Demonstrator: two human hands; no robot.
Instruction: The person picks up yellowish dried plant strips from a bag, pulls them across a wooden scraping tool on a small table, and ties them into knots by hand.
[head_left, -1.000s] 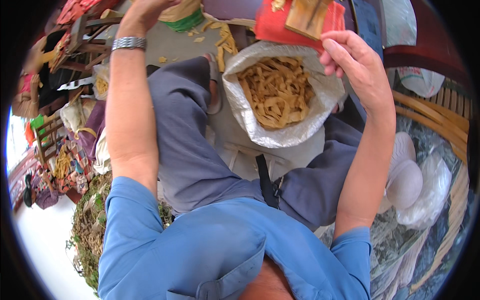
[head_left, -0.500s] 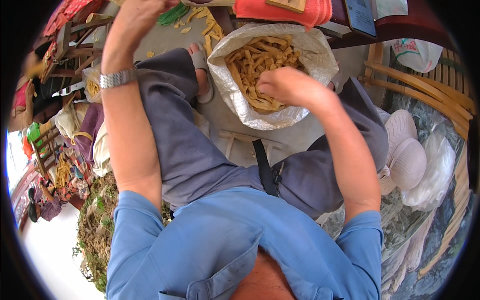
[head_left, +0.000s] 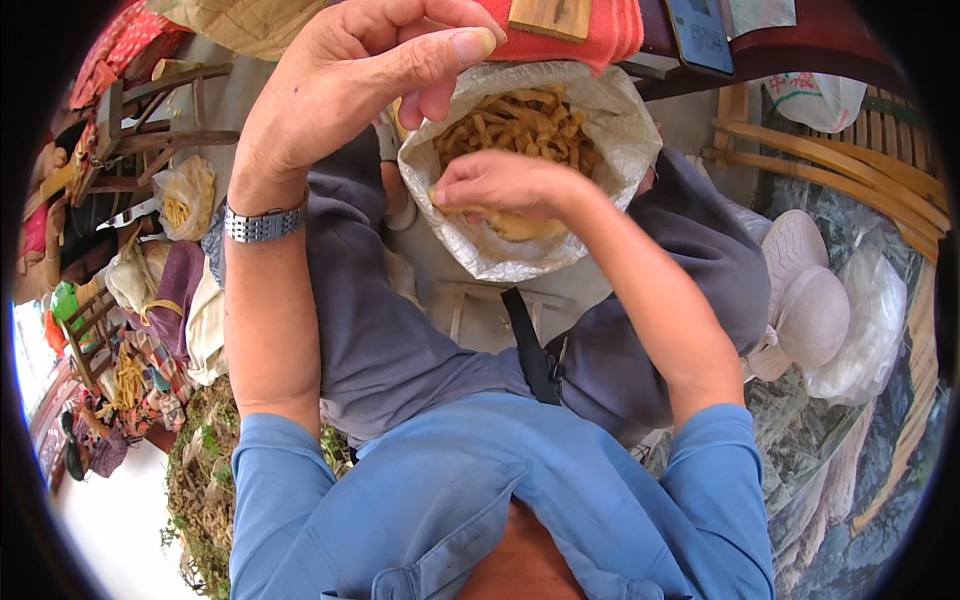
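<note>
A white woven sack stands with its mouth rolled wide between my knees. It holds many yellow-brown dried strips, whose exact kind I cannot tell. My right hand is over the sack's near left part, its fingers pinched on a strip that shows only as a small yellowish bit at the fingertips. Higher and to the left, my left hand hangs in the air beyond the sack's left rim. Its thumb and forefinger come together; anything between them is hidden. A metal-banded watch circles my left wrist.
A red towel with a wooden block lies at the far edge, beside a phone. Wooden slats and a pale hat are on the right. Wooden stools and a bag of strips stand left.
My left hand has come nearer and right, from the top edge toward the sack. My right hand has shifted left across the sack's mouth, toward its left rim.
</note>
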